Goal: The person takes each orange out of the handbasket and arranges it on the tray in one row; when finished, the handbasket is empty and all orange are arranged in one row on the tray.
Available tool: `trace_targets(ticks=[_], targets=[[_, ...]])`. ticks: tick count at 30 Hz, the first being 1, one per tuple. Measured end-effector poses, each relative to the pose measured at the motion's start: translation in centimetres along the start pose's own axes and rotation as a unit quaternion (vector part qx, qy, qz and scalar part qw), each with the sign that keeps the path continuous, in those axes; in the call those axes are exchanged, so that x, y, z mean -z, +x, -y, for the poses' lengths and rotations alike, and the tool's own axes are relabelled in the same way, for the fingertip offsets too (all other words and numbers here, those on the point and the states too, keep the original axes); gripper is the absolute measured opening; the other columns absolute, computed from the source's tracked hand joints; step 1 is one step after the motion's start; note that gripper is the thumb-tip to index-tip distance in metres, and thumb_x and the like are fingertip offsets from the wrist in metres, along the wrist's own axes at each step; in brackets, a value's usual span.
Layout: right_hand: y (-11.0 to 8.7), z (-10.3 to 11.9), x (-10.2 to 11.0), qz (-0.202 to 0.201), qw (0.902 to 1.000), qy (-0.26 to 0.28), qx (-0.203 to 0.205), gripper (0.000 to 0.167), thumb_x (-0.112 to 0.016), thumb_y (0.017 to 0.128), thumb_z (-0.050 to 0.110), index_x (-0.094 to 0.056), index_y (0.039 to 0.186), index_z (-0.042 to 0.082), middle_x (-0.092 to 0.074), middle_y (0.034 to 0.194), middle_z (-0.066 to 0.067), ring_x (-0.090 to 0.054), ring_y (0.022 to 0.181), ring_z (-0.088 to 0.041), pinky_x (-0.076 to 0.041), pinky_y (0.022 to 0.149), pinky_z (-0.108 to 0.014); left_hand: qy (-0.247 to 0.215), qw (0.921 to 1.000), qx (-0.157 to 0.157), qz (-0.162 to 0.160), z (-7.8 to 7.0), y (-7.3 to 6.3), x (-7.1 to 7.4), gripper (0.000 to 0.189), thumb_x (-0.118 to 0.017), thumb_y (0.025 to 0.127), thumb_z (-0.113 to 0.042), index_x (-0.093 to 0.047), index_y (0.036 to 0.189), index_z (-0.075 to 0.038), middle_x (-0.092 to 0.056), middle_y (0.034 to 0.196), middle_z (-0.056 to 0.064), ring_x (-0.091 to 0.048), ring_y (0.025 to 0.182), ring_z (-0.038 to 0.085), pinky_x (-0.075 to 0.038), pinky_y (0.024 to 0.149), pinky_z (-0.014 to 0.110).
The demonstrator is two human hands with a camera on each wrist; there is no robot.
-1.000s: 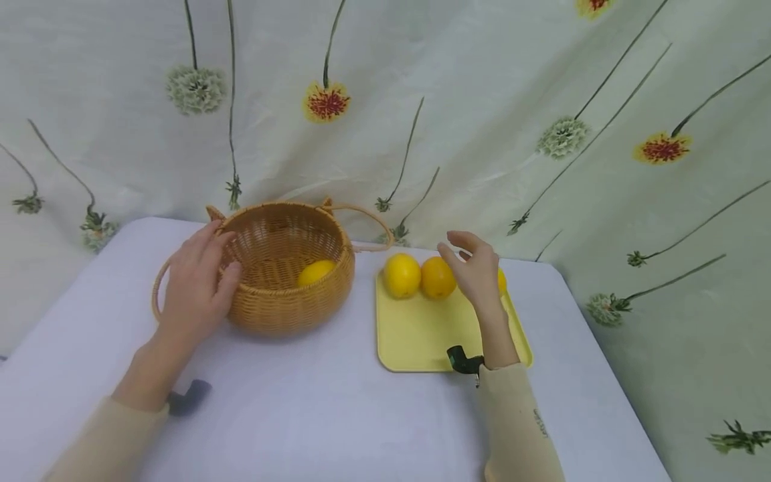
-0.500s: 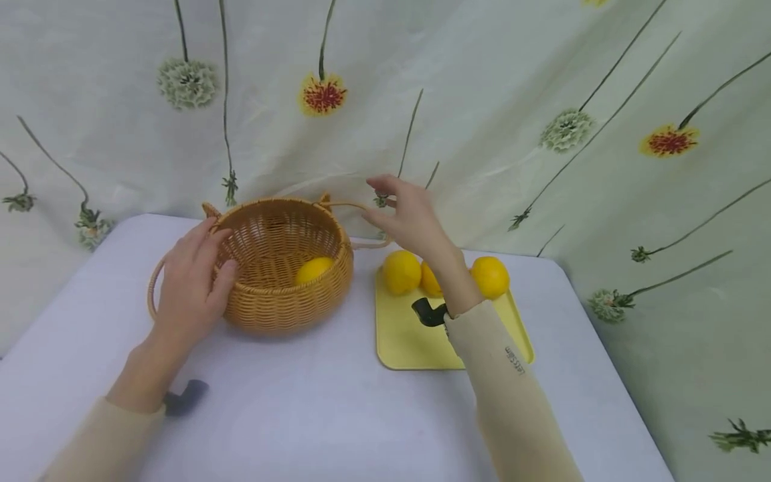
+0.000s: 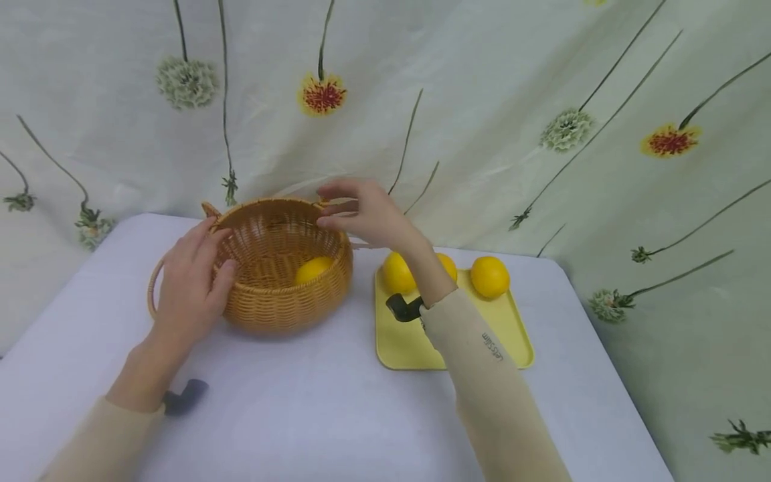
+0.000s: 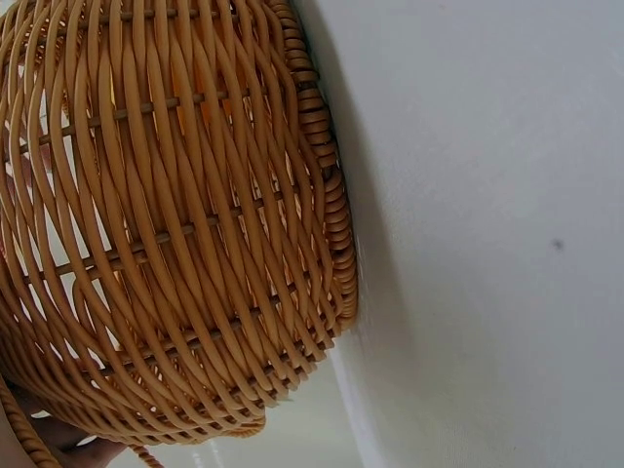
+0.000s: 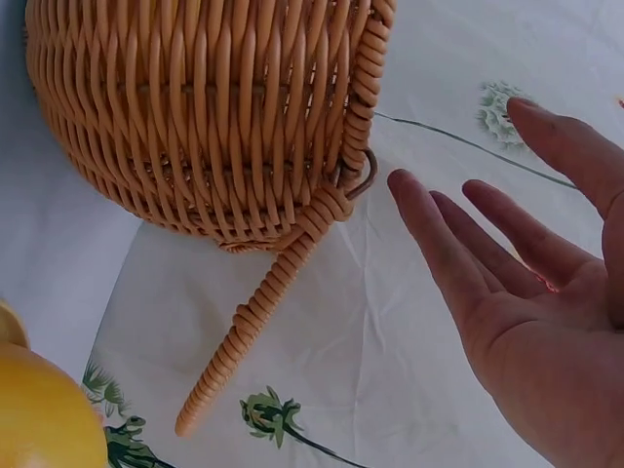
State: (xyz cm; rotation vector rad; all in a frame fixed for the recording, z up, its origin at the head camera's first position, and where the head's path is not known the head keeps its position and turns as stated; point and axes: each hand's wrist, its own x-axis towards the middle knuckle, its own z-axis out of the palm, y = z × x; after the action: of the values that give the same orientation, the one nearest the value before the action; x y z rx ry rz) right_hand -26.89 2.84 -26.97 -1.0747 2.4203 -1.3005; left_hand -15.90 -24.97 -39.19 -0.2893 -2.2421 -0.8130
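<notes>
A round wicker basket [image 3: 283,311] stands at the left on the table, with one yellow fruit [image 3: 313,269] inside. My left hand [image 3: 193,288] grips its left rim; part of the fingers is hidden behind the weave [image 4: 166,224] in the left wrist view. My right hand [image 3: 367,214] is raised at the right rim, holding nothing. In the right wrist view this hand [image 5: 546,312] has its fingers extended, a little apart from the basket and its hanging handle [image 5: 253,322].
A yellow tray [image 3: 412,348] lies to the right of the basket. Along its back sit three yellow-orange fruits, at left [image 3: 396,272], middle [image 3: 448,264] and right [image 3: 490,277]. A flower-printed cloth [image 3: 482,94] hangs behind the white table [image 3: 289,415].
From over the tray, my right hand has moved left to the basket's right rim, uncovering the right-hand fruit. The left hand stays on the basket.
</notes>
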Motion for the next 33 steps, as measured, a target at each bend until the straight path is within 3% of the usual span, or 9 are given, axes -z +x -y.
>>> trace_targets(ticks=[6,12,15,17,19,21,26,29,33], targets=[[1.5,-0.3,-1.2,0.072,0.9943,-0.07,-0.035,0.057,-0.074,0.099,0.028,-0.056,0.149,0.007,-0.058,0.152,-0.009,-0.064,0.13,-0.019,-0.055,0.102,-0.024,-0.004,1.0,0.004,0.005,0.1,0.1,0.1,0.053,-0.05,0.098,-0.023,-0.057,0.142,0.006,-0.048,0.157,0.027,-0.043,0.146,0.049,-0.025,0.122,0.068],[3.0,0.7,-2.2,0.14,0.9707,-0.184,-0.065,0.059,-0.065,0.103,0.042,-0.055,0.153,0.013,-0.056,0.152,-0.001,-0.053,0.137,-0.013,-0.046,0.112,-0.027,0.0,1.0,0.004,0.002,0.0,0.0,0.3,0.053,-0.05,0.098,-0.024,-0.058,0.141,0.006,-0.049,0.156,0.028,-0.043,0.145,0.05,-0.027,0.121,0.069],[3.6,1.5,-2.7,0.171,0.9589,-0.199,-0.107,0.058,-0.062,0.104,0.044,-0.055,0.152,0.013,-0.06,0.146,0.002,-0.062,0.122,-0.012,-0.053,0.099,-0.028,-0.001,1.0,0.004,0.0,0.0,-0.1,0.3,0.054,-0.05,0.098,-0.025,-0.058,0.141,0.005,-0.049,0.156,0.027,-0.043,0.146,0.05,-0.026,0.121,0.069],[4.0,2.0,-3.0,0.19,0.949,-0.21,-0.139,0.049,-0.06,0.105,0.043,-0.061,0.142,0.01,-0.065,0.126,0.001,-0.065,0.098,-0.012,-0.055,0.084,-0.026,-0.005,1.0,0.003,0.002,0.0,-0.1,0.1,0.054,-0.05,0.098,-0.025,-0.057,0.142,0.005,-0.049,0.157,0.027,-0.042,0.146,0.05,-0.026,0.121,0.069],[4.5,2.4,-3.4,0.206,0.939,-0.221,-0.164,0.041,-0.059,0.107,0.041,-0.064,0.127,0.006,-0.061,0.105,0.0,-0.058,0.078,-0.012,-0.051,0.071,-0.025,-0.008,1.0,0.004,0.004,0.1,0.0,-0.1,0.055,-0.05,0.098,-0.025,-0.057,0.143,0.004,-0.048,0.158,0.026,-0.042,0.147,0.049,-0.025,0.121,0.068],[5.0,2.9,-3.9,0.219,0.9283,-0.236,-0.187,0.035,-0.058,0.107,0.04,-0.062,0.118,0.006,-0.055,0.097,-0.001,-0.053,0.076,-0.013,-0.048,0.069,-0.025,-0.01,0.9999,0.005,0.005,0.3,0.0,-0.1,0.054,-0.05,0.098,-0.025,-0.057,0.143,0.004,-0.048,0.158,0.026,-0.042,0.147,0.05,-0.025,0.121,0.069],[5.7,3.5,-5.0,0.249,0.8892,-0.292,-0.249,0.047,-0.057,0.106,0.043,-0.056,0.142,0.013,-0.062,0.138,0.0,-0.064,0.104,-0.015,-0.053,0.086,-0.028,-0.009,0.9999,0.005,0.006,0.3,-0.2,-0.5,0.053,-0.052,0.097,-0.022,-0.057,0.143,0.004,-0.049,0.157,0.026,-0.043,0.146,0.05,-0.027,0.118,0.071],[6.0,3.4,-5.5,0.262,0.8705,-0.307,-0.281,0.053,-0.057,0.105,0.049,-0.052,0.147,0.017,-0.059,0.147,0.0,-0.069,0.107,-0.018,-0.056,0.084,-0.03,-0.008,1.0,0.0,0.006,0.0,-0.3,-0.6,0.053,-0.052,0.097,-0.022,-0.057,0.142,0.005,-0.049,0.157,0.026,-0.043,0.146,0.048,-0.029,0.116,0.071],[6.0,3.2,-5.7,0.264,0.8776,-0.298,-0.268,0.059,-0.064,0.101,0.053,-0.051,0.145,0.016,-0.06,0.141,0.001,-0.065,0.108,-0.015,-0.053,0.082,-0.028,-0.005,1.0,-0.002,0.007,-0.3,0.0,0.0,0.053,-0.051,0.098,-0.024,-0.057,0.141,0.006,-0.049,0.157,0.026,-0.043,0.146,0.048,-0.028,0.118,0.069]])
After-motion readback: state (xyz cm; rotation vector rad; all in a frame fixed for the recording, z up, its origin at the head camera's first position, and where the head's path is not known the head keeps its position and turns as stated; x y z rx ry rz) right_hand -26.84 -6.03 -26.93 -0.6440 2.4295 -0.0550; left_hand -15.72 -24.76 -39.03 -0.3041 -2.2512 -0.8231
